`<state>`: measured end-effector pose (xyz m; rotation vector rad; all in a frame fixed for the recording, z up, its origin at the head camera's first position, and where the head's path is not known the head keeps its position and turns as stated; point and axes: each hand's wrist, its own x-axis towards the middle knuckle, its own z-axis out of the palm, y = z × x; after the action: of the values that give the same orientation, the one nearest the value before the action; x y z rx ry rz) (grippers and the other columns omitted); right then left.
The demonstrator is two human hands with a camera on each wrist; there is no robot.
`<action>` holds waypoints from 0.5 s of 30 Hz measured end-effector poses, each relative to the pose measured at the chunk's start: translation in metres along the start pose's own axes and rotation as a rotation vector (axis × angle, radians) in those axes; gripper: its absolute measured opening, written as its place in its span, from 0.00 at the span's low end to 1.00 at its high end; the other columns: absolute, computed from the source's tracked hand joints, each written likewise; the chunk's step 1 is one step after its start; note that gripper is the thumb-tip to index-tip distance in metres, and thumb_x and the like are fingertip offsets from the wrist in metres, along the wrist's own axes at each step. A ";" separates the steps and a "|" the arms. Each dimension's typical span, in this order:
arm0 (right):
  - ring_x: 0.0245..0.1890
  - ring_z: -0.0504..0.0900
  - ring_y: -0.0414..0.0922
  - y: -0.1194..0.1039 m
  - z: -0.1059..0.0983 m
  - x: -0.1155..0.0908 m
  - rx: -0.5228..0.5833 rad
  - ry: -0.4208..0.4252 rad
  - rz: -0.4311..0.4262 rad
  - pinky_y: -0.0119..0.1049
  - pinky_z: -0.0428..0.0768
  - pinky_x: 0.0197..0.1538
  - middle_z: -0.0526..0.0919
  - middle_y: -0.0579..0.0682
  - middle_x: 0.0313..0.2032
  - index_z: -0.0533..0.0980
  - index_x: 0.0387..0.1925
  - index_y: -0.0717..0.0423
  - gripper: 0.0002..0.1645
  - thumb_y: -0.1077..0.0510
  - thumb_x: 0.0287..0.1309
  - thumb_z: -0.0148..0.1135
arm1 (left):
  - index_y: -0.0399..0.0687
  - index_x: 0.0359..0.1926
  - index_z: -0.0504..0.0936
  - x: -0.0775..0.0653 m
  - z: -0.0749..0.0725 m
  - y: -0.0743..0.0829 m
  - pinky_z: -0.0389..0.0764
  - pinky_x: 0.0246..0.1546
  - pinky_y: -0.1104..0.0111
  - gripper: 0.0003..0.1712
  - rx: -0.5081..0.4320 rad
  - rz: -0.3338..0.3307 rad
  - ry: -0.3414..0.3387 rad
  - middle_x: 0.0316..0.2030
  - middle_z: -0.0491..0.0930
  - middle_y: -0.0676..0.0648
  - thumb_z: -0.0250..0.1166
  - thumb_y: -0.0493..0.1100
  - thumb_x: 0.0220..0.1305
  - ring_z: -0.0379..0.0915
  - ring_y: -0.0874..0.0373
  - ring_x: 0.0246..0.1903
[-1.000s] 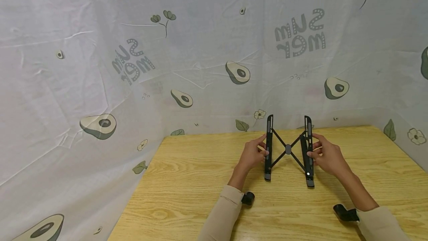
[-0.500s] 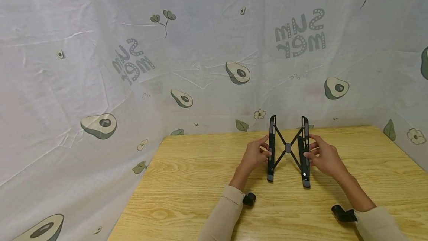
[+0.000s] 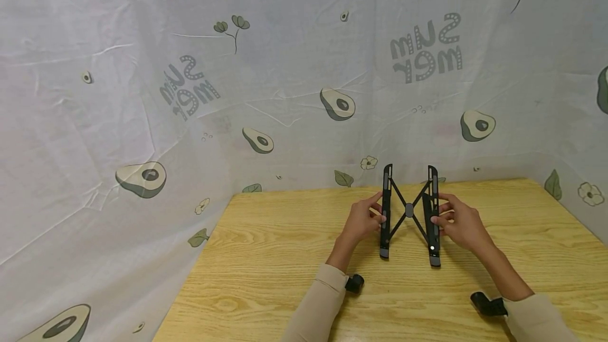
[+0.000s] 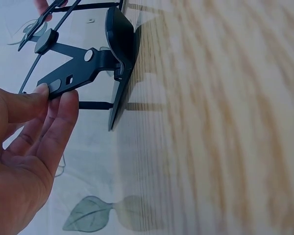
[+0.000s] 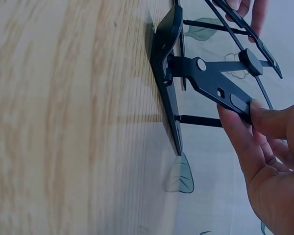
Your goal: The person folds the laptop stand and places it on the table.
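A black folding laptop stand (image 3: 409, 210) stands on the table, its two long side rails joined by an X of thin bars with an oval hub in the middle. My left hand (image 3: 362, 219) pinches the left rail between thumb and fingers. On the opposite side my right hand (image 3: 463, 221) pinches the right rail in the same way. The left wrist view shows the thumb on the rail's upper face and fingers beneath the stand's side rail (image 4: 71, 73). In the right wrist view, the stand's base bar (image 5: 166, 112) rests on the wood below the raised rail.
The wooden table (image 3: 266, 257) reaches back to a pale cloth (image 3: 294, 67) printed with avocados, leaves and lettering, which hangs behind and at both sides. Black wrist-worn devices sit at both sleeve cuffs, one being the left device (image 3: 354, 283).
Both hands have brought the stand's two rails closer together, so the X of bars is narrower. Over the last half second almost nothing has moved.
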<state>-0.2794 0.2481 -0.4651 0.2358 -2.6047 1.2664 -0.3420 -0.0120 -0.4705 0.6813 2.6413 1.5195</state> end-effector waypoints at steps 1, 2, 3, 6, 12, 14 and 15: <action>0.40 0.91 0.50 0.001 0.000 0.000 0.008 0.001 0.003 0.41 0.91 0.34 0.80 0.70 0.49 0.62 0.77 0.73 0.40 0.70 0.70 0.67 | 0.54 0.81 0.69 0.000 0.000 0.000 0.87 0.28 0.72 0.43 -0.001 -0.001 0.000 0.46 0.86 0.43 0.69 0.27 0.70 0.82 0.67 0.29; 0.39 0.90 0.45 0.002 0.000 0.000 0.015 0.000 0.005 0.40 0.91 0.34 0.81 0.69 0.49 0.62 0.77 0.73 0.40 0.70 0.70 0.67 | 0.55 0.81 0.69 0.000 0.000 0.000 0.86 0.28 0.72 0.43 -0.001 -0.003 0.001 0.46 0.86 0.43 0.69 0.27 0.71 0.82 0.67 0.29; 0.38 0.89 0.40 0.002 0.000 0.000 0.025 -0.001 0.007 0.40 0.91 0.34 0.80 0.69 0.49 0.62 0.77 0.73 0.40 0.70 0.70 0.67 | 0.55 0.81 0.69 0.000 0.000 0.000 0.86 0.28 0.73 0.43 0.000 -0.004 0.001 0.46 0.86 0.43 0.69 0.27 0.71 0.82 0.67 0.29; 0.36 0.85 0.28 0.005 0.000 0.001 0.054 -0.009 0.013 0.40 0.91 0.35 0.80 0.69 0.50 0.62 0.77 0.72 0.40 0.69 0.70 0.67 | 0.55 0.81 0.69 0.000 0.000 0.000 0.86 0.28 0.73 0.43 0.003 -0.006 0.002 0.46 0.86 0.43 0.68 0.27 0.71 0.82 0.67 0.29; 0.36 0.82 0.22 0.007 0.001 0.001 0.094 -0.003 0.015 0.39 0.91 0.36 0.81 0.69 0.51 0.62 0.77 0.71 0.40 0.70 0.70 0.67 | 0.56 0.81 0.69 0.000 0.001 0.001 0.87 0.29 0.71 0.43 -0.007 -0.011 0.002 0.45 0.85 0.44 0.68 0.27 0.71 0.82 0.67 0.28; 0.36 0.82 0.22 0.008 0.002 0.001 0.101 -0.002 0.013 0.39 0.91 0.36 0.81 0.69 0.51 0.62 0.78 0.71 0.40 0.70 0.70 0.67 | 0.56 0.81 0.69 0.000 0.001 0.001 0.88 0.29 0.69 0.43 -0.013 -0.013 0.003 0.45 0.85 0.44 0.68 0.27 0.70 0.81 0.67 0.28; 0.36 0.82 0.21 0.008 0.002 0.001 0.103 -0.001 0.013 0.38 0.91 0.36 0.81 0.69 0.51 0.62 0.78 0.70 0.40 0.70 0.70 0.67 | 0.56 0.81 0.69 0.000 0.001 0.001 0.88 0.29 0.69 0.43 -0.016 -0.012 0.004 0.45 0.85 0.44 0.68 0.27 0.70 0.81 0.67 0.28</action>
<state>-0.2821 0.2512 -0.4718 0.2385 -2.5492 1.4065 -0.3416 -0.0106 -0.4701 0.6605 2.6274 1.5390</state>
